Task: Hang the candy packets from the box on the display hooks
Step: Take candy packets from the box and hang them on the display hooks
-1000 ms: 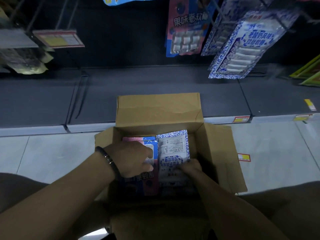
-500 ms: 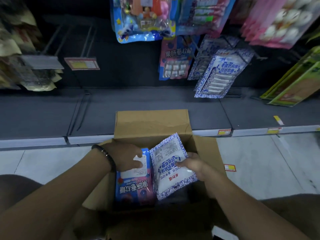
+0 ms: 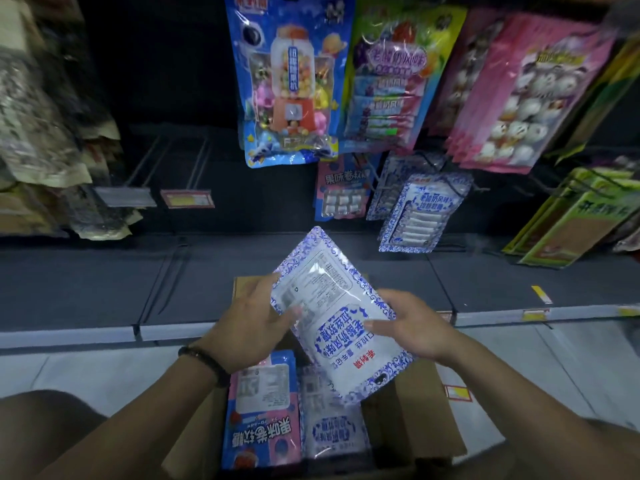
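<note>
Over the cardboard box [image 3: 415,414], left hand [image 3: 249,327] and right hand [image 3: 415,327] pinch the blue-white packet's [image 3: 329,292] opposite edges.

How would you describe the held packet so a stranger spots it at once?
Find the open brown cardboard box on the floor. Above it, the left hand and right hand hold a white plastic packet with a blue patterned border. Unlike its twin in the box, it is raised and tilted.
</note>
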`<state>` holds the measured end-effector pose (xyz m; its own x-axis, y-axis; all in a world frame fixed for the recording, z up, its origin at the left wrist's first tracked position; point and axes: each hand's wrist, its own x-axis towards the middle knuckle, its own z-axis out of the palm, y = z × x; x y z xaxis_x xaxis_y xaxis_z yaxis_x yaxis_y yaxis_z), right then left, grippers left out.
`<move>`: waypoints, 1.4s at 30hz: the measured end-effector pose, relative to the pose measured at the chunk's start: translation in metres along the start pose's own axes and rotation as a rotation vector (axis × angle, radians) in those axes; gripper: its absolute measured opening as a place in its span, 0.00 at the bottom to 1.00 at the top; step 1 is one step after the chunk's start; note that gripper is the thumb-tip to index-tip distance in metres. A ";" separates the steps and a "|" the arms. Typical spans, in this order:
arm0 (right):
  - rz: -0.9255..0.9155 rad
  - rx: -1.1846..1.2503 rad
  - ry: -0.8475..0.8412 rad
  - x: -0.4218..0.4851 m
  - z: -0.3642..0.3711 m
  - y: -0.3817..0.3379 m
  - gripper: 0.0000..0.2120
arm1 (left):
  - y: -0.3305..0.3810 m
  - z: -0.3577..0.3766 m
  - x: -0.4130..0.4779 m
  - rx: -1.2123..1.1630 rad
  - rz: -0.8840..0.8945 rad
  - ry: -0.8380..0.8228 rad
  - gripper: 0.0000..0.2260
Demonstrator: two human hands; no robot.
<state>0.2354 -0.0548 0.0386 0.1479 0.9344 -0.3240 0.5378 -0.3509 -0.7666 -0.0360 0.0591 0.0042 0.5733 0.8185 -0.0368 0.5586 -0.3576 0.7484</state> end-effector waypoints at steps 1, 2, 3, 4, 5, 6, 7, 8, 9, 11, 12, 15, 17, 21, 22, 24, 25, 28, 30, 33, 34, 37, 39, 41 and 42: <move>-0.067 -0.186 0.048 0.003 0.000 0.000 0.11 | 0.007 -0.002 0.001 -0.155 -0.077 0.032 0.15; -0.130 -0.366 0.099 0.005 -0.001 -0.001 0.11 | 0.011 -0.005 0.003 -0.330 -0.184 0.077 0.15; -0.180 -0.492 0.158 0.007 -0.003 -0.003 0.10 | 0.014 -0.008 0.006 -0.474 -0.294 0.143 0.22; -0.216 -0.537 0.216 0.009 -0.007 -0.002 0.09 | 0.013 -0.011 0.009 -0.571 -0.393 0.213 0.28; -0.252 -0.531 0.264 0.010 -0.011 -0.002 0.07 | 0.012 -0.016 0.011 -0.669 -0.461 0.270 0.30; -0.286 -0.516 0.304 0.011 -0.014 -0.001 0.07 | 0.009 -0.021 0.013 -0.768 -0.502 0.293 0.31; -0.327 -0.506 0.342 0.013 -0.015 0.002 0.07 | 0.002 -0.025 0.015 -0.844 -0.543 0.265 0.33; -0.376 -0.495 0.376 0.013 -0.018 0.004 0.09 | 0.001 -0.029 0.016 -0.901 -0.579 0.205 0.35; -0.435 -0.463 0.399 0.014 -0.020 0.006 0.12 | -0.001 -0.031 0.016 -0.925 -0.606 0.113 0.34; -0.596 -0.378 0.420 0.017 -0.023 0.010 0.20 | -0.002 -0.029 0.014 -0.944 -0.590 -0.033 0.27; -0.689 -0.353 0.430 0.019 -0.023 0.010 0.24 | -0.005 -0.026 0.014 -0.957 -0.543 -0.065 0.26; -0.867 -0.392 0.509 0.025 -0.020 0.010 0.27 | -0.004 -0.020 0.014 -0.876 -0.400 -0.107 0.29; -0.898 -0.402 0.592 0.026 -0.017 0.010 0.25 | -0.003 -0.018 0.012 -0.894 -0.418 -0.187 0.21; -0.769 -0.363 0.747 0.024 -0.022 0.010 0.25 | -0.005 -0.021 0.013 -0.876 -0.384 -0.351 0.17; -0.698 -0.325 0.741 0.023 -0.021 0.010 0.28 | -0.005 -0.022 0.013 -0.892 -0.351 -0.388 0.17; -0.561 -0.254 0.693 0.019 -0.020 0.006 0.32 | 0.002 -0.021 0.013 -0.947 -0.304 -0.407 0.20; -0.505 -0.231 0.659 0.016 -0.019 0.003 0.33 | 0.007 -0.019 0.013 -0.975 -0.280 -0.392 0.20; -0.409 0.004 0.549 0.011 -0.020 -0.006 0.31 | 0.019 -0.010 0.012 -0.970 -0.201 -0.315 0.19; -0.363 0.276 0.546 0.013 -0.021 -0.005 0.25 | 0.021 -0.004 0.015 -0.909 -0.149 -0.276 0.20; -0.326 0.511 0.607 0.014 -0.025 -0.007 0.17 | 0.021 0.004 0.019 -0.845 -0.115 -0.250 0.23; -0.314 0.539 0.619 0.013 -0.026 -0.007 0.18 | 0.022 0.007 0.020 -0.823 -0.115 -0.241 0.24; -0.300 0.532 0.608 0.015 -0.027 -0.001 0.23 | 0.032 0.016 0.022 -0.788 -0.127 -0.175 0.24; -0.264 0.498 0.572 0.015 -0.025 0.001 0.24 | 0.041 0.019 0.024 -0.821 -0.130 -0.102 0.20; -0.269 0.498 0.552 0.015 -0.023 0.001 0.25 | 0.053 0.019 0.028 -0.863 -0.143 0.011 0.14; -0.282 0.497 0.552 0.014 -0.022 0.000 0.26 | 0.059 0.019 0.030 -0.886 -0.151 0.071 0.11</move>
<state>0.2554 -0.0405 0.0462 0.5215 0.8415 0.1409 0.2022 0.0386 -0.9786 0.0255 0.0542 0.0342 0.4767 0.8649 -0.1570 -0.0586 0.2095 0.9760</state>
